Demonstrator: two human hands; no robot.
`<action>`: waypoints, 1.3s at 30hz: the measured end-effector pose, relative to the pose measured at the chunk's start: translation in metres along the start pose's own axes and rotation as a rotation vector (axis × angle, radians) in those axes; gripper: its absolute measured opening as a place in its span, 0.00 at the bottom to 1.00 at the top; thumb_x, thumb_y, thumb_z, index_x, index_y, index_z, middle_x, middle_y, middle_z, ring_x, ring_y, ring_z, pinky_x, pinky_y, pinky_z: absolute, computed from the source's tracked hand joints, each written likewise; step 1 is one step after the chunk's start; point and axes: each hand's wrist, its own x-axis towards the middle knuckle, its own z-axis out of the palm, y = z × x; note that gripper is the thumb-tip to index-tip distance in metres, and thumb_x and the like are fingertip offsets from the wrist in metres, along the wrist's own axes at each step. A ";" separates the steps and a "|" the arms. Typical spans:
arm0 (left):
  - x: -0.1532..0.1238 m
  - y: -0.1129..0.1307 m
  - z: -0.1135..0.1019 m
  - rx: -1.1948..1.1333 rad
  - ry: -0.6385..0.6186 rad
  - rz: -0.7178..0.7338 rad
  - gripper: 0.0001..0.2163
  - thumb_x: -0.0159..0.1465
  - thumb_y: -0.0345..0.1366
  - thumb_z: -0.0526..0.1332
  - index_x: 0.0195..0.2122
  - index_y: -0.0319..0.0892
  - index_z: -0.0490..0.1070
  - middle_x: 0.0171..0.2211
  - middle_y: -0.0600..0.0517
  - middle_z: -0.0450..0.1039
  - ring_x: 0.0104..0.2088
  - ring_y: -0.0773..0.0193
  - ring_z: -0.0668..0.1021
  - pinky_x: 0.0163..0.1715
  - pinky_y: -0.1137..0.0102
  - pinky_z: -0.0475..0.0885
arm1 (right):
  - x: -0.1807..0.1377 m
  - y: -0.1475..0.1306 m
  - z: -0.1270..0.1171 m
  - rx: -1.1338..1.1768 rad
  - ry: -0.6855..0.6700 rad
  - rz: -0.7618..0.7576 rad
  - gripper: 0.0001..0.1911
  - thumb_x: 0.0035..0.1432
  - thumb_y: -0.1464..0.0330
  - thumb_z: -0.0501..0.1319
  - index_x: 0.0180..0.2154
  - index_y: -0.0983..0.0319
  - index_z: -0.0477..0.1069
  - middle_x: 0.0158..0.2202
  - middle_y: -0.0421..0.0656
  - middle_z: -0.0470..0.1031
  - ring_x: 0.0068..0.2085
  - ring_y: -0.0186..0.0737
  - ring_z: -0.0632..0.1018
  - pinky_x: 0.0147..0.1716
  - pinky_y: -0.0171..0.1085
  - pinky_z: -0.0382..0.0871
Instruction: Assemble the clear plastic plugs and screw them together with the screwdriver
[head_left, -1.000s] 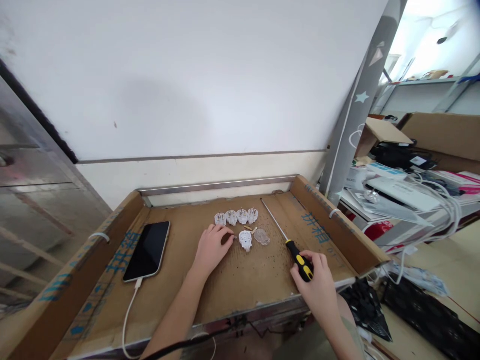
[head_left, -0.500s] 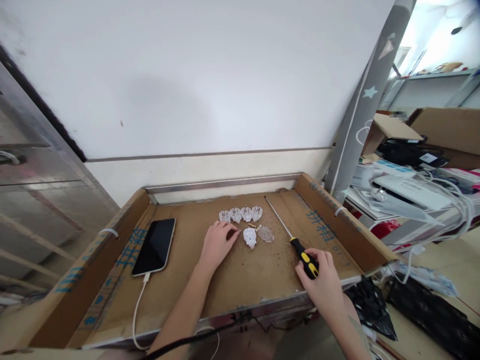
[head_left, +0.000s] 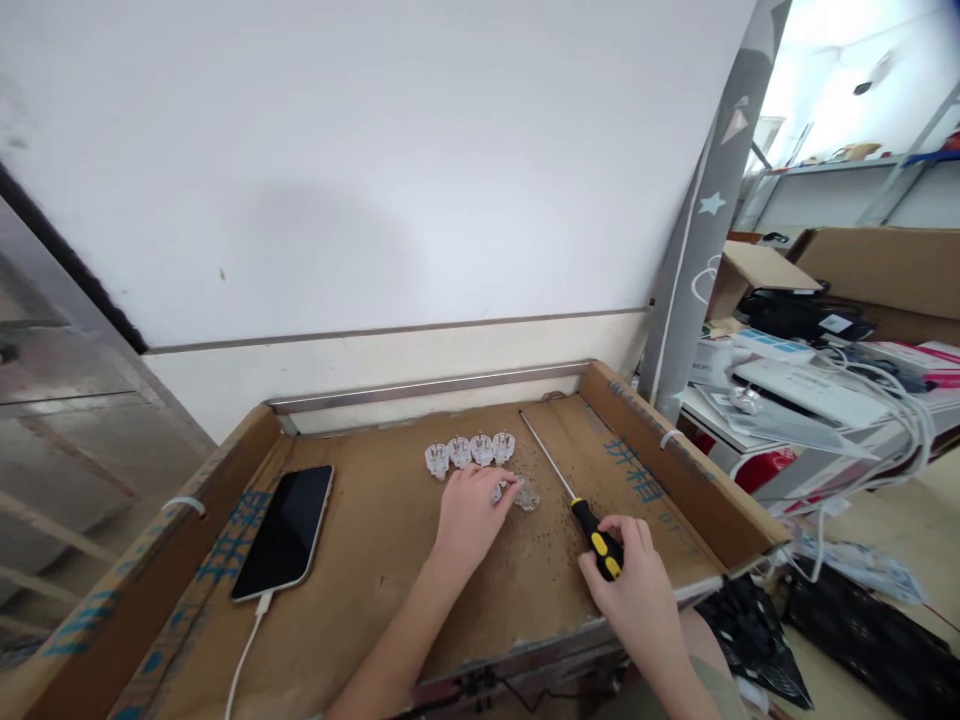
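Note:
In the head view my left hand (head_left: 474,512) reaches over an opened plug, its thumb and fingers drawn together. It largely covers the white plug base, and whatever sits between the fingertips is hidden. A clear plug piece (head_left: 527,494) lies just right of those fingertips. Behind the hand stands a row of several clear plugs (head_left: 481,449), metal pins up. My right hand (head_left: 634,580) is closed around the black and yellow handle of a screwdriver (head_left: 598,538). Its long shaft lies across the cardboard, the tip pointing away from me.
A cardboard tray (head_left: 360,540) with raised side walls forms the work surface. On its left lies a smartphone (head_left: 285,530) with a white cable (head_left: 247,640) plugged in. Small dark specks dot the cardboard near the screwdriver. Boxes and cables crowd a table (head_left: 795,440) at the right.
My left hand has moved right, from beside the white plug base to over it. My right hand still holds the screwdriver. The whole view has shifted slightly.

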 end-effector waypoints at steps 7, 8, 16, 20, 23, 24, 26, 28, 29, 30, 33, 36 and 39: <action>0.010 0.000 0.022 -0.030 -0.096 0.039 0.06 0.63 0.36 0.58 0.32 0.45 0.74 0.35 0.53 0.77 0.39 0.59 0.75 0.39 0.64 0.64 | -0.001 0.006 0.007 -0.009 0.024 -0.006 0.11 0.50 0.65 0.55 0.37 0.60 0.62 0.36 0.42 0.66 0.33 0.37 0.70 0.34 0.36 0.63; 0.009 -0.002 0.023 -0.053 -0.102 0.056 0.06 0.63 0.36 0.58 0.32 0.45 0.73 0.35 0.53 0.77 0.39 0.60 0.75 0.39 0.64 0.64 | -0.001 0.008 0.008 -0.011 0.025 -0.011 0.11 0.50 0.64 0.55 0.37 0.60 0.62 0.36 0.42 0.66 0.32 0.37 0.70 0.34 0.36 0.63; 0.003 -0.004 0.016 -0.173 -0.068 0.081 0.03 0.62 0.35 0.60 0.33 0.47 0.73 0.37 0.56 0.77 0.41 0.62 0.74 0.44 0.64 0.63 | 0.000 0.013 0.011 -0.070 0.085 -0.140 0.10 0.51 0.65 0.54 0.37 0.60 0.60 0.34 0.42 0.67 0.31 0.37 0.71 0.32 0.37 0.64; 0.001 -0.005 0.017 -0.164 -0.082 0.077 0.04 0.62 0.36 0.60 0.32 0.47 0.73 0.36 0.56 0.77 0.40 0.62 0.74 0.44 0.63 0.63 | 0.004 0.014 0.011 -0.110 0.143 -0.239 0.10 0.50 0.66 0.55 0.37 0.60 0.59 0.33 0.41 0.66 0.29 0.35 0.71 0.29 0.35 0.64; 0.001 -0.005 0.019 -0.151 -0.097 0.067 0.03 0.62 0.36 0.60 0.32 0.48 0.73 0.36 0.56 0.77 0.41 0.61 0.74 0.44 0.63 0.63 | 0.006 0.017 0.011 -0.121 0.175 -0.292 0.11 0.50 0.66 0.55 0.37 0.60 0.59 0.32 0.40 0.66 0.29 0.34 0.72 0.27 0.33 0.64; 0.001 -0.005 0.020 -0.149 -0.104 0.066 0.02 0.61 0.35 0.61 0.32 0.48 0.73 0.36 0.56 0.77 0.41 0.61 0.74 0.44 0.63 0.63 | 0.006 0.018 0.011 -0.122 0.177 -0.293 0.10 0.50 0.66 0.55 0.37 0.60 0.59 0.32 0.40 0.66 0.29 0.34 0.72 0.27 0.33 0.64; 0.001 -0.005 0.021 -0.159 -0.115 0.067 0.02 0.61 0.34 0.61 0.32 0.48 0.73 0.36 0.56 0.77 0.40 0.61 0.74 0.44 0.63 0.63 | 0.006 0.019 0.011 -0.117 0.168 -0.277 0.10 0.50 0.66 0.55 0.37 0.60 0.59 0.32 0.40 0.66 0.29 0.34 0.72 0.27 0.33 0.65; 0.001 -0.005 0.021 -0.175 -0.110 0.067 0.02 0.61 0.34 0.61 0.32 0.47 0.73 0.36 0.57 0.77 0.40 0.62 0.74 0.44 0.64 0.62 | 0.005 0.019 0.011 -0.104 0.152 -0.260 0.11 0.50 0.65 0.55 0.37 0.59 0.59 0.33 0.40 0.66 0.30 0.34 0.72 0.28 0.33 0.65; 0.001 -0.005 0.021 -0.180 -0.100 0.063 0.02 0.61 0.34 0.61 0.32 0.47 0.73 0.36 0.57 0.77 0.40 0.62 0.74 0.44 0.64 0.62 | 0.005 0.018 0.012 -0.095 0.146 -0.245 0.11 0.50 0.65 0.55 0.37 0.59 0.59 0.33 0.40 0.66 0.31 0.34 0.72 0.28 0.33 0.65; 0.001 -0.005 0.020 -0.183 -0.088 0.058 0.02 0.61 0.35 0.61 0.32 0.48 0.73 0.36 0.57 0.77 0.40 0.62 0.74 0.45 0.64 0.62 | 0.004 0.018 0.012 -0.087 0.139 -0.225 0.11 0.51 0.65 0.55 0.37 0.59 0.59 0.33 0.40 0.66 0.31 0.34 0.72 0.29 0.33 0.65; 0.000 -0.004 0.020 -0.187 -0.081 0.056 0.02 0.62 0.35 0.61 0.32 0.48 0.73 0.36 0.58 0.77 0.40 0.62 0.74 0.46 0.63 0.61 | 0.002 0.017 0.012 -0.060 0.111 -0.172 0.11 0.51 0.64 0.55 0.38 0.59 0.60 0.34 0.41 0.66 0.32 0.35 0.71 0.31 0.35 0.64; -0.001 -0.005 0.021 -0.188 -0.105 0.064 0.02 0.61 0.34 0.61 0.32 0.47 0.73 0.35 0.57 0.77 0.40 0.62 0.74 0.46 0.63 0.60 | 0.000 0.017 0.012 -0.037 0.074 -0.111 0.12 0.51 0.63 0.55 0.38 0.59 0.60 0.34 0.41 0.66 0.32 0.36 0.71 0.32 0.36 0.64; -0.001 -0.005 0.023 -0.200 -0.115 0.045 0.02 0.61 0.34 0.62 0.31 0.47 0.73 0.36 0.57 0.77 0.40 0.62 0.74 0.46 0.63 0.60 | 0.000 0.018 0.012 -0.017 0.053 -0.076 0.12 0.50 0.63 0.56 0.38 0.59 0.61 0.35 0.41 0.66 0.33 0.37 0.71 0.34 0.37 0.65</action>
